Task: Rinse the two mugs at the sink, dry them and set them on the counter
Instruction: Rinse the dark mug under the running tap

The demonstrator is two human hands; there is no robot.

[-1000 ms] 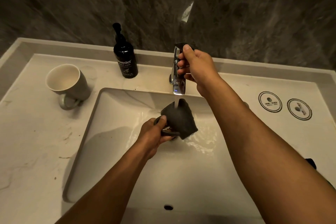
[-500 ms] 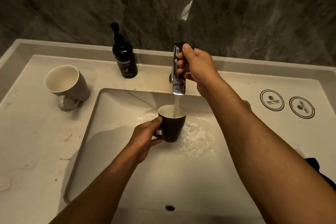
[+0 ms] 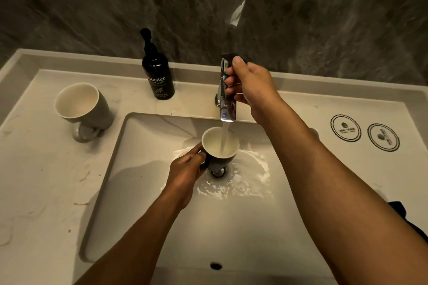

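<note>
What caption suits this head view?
Left hand holds dark mug under running faucet; right hand grips it.

Two bare forearms, no sleeves visible up to the picture edge. No watch, bracelet or ring on either wrist or finger. Bare left hand (image 3: 184, 174) with short nails. Bare right hand (image 3: 251, 87) also uncovered, thumbnail short and plain, no glove.
</note>
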